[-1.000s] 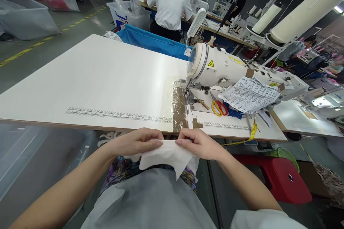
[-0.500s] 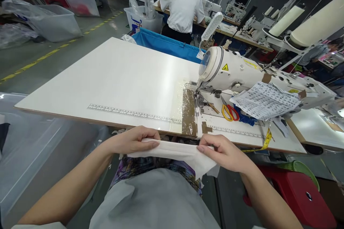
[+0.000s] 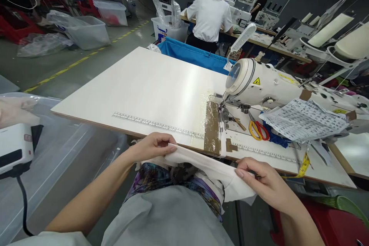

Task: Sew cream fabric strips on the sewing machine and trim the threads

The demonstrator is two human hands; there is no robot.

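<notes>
A strip of white fabric (image 3: 201, 161) is stretched between my two hands, just in front of the table's near edge and above my lap. Its left end is pinched between the thumb and fingers of my left hand (image 3: 154, 147). My right hand (image 3: 261, 177) grips the other end lower down, with a loose flap of cloth hanging below it. Beyond the hands stands a white sewing machine (image 3: 265, 80) on a white table (image 3: 155, 84). Brown tape (image 3: 212, 127) covers the table beside its needle area.
Scissors (image 3: 258, 128) with yellow and red handles lie by the machine, near a paper sheet (image 3: 305, 119) and a yellow tape measure (image 3: 304, 166). A clear plastic bin (image 3: 72, 153) stands at left. A blue cloth trough (image 3: 196, 54) and a seated co-worker (image 3: 211, 17) are behind.
My hands have moved farther apart, drawing the fabric out longer and slanting it down to the right. The camera view has shifted left, showing more of the bin side.
</notes>
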